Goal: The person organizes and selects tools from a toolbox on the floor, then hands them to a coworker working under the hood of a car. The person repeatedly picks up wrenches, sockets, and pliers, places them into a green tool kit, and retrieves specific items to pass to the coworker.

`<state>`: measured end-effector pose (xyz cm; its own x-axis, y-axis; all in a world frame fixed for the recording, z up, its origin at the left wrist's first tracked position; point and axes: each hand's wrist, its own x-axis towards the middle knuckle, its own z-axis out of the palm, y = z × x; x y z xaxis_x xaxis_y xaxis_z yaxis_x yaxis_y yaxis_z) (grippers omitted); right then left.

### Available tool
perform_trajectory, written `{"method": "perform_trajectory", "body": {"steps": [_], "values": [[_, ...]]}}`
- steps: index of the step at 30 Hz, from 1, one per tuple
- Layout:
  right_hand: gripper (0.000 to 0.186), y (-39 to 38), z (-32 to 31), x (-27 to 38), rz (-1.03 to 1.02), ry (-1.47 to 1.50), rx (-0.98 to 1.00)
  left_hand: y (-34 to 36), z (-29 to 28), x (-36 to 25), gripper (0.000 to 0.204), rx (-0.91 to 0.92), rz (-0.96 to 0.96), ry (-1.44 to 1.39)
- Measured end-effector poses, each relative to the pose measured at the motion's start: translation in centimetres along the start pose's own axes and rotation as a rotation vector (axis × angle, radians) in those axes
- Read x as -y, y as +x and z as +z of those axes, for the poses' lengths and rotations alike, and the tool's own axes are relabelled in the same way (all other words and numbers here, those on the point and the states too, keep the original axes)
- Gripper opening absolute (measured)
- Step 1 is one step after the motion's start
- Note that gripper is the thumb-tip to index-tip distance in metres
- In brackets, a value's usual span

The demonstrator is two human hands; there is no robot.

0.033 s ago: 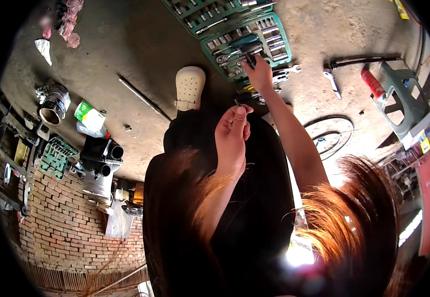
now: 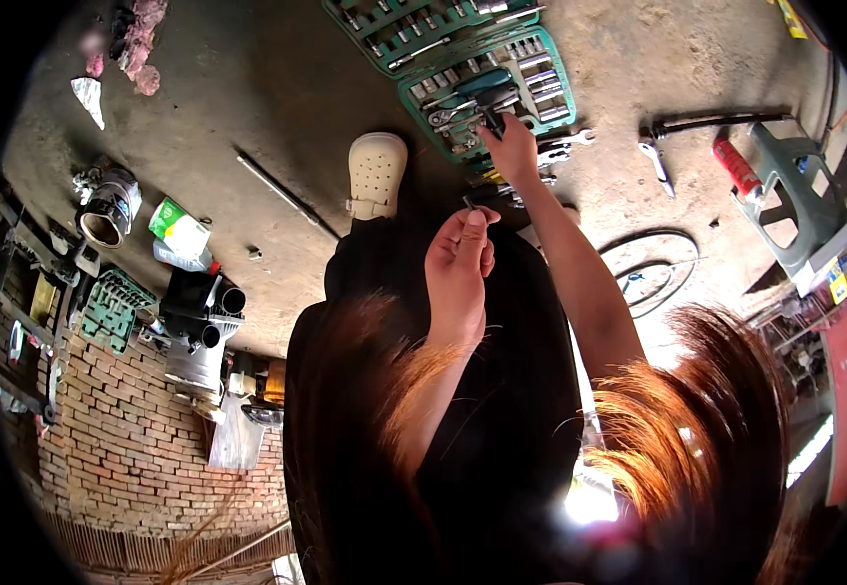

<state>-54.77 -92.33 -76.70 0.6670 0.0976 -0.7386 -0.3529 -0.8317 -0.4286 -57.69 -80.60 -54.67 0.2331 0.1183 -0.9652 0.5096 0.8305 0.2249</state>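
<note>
My left hand (image 2: 458,263) is over my dark-clothed lap, thumb and fingertips pinched on a small thin dark metal piece (image 2: 469,203) whose exact kind is too small to make out. Farther forward, my right hand (image 2: 514,154) grips a black handle (image 2: 494,121) at the near side of an open green socket set case (image 2: 408,97). What the handle belongs to is partly hidden by the fingers. Rows of sockets fill the case, with a ratchet (image 2: 440,117) and a green-and-black screwdriver handle (image 2: 484,82) lying across it. Several wrenches (image 2: 555,151) lie beside my right wrist.
A cream clog (image 2: 378,171) is on my foot, with a metal rod (image 2: 282,193) to its left. Rightward on the concrete are another ratchet (image 2: 655,166), a red can (image 2: 735,168), a grey stool (image 2: 802,200) and a hose loop (image 2: 682,234). Metal parts and a brick wall (image 2: 141,419) stand left.
</note>
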Motion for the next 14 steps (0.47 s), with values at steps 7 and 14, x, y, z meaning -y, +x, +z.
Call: {"method": "perform_trajectory", "body": {"steps": [7, 14], "values": [[0.033, 2.3, -1.2, 2.1, 0.04, 0.261, -0.111, 0.2, -0.4, 0.0, 0.017, -0.015, -0.048, 0.024], [0.03, 8.7, -2.3, 5.0, 0.06, 0.465, -0.196, 0.1, -0.2, -0.6, 0.018, 0.015, -0.025, 0.038]]}}
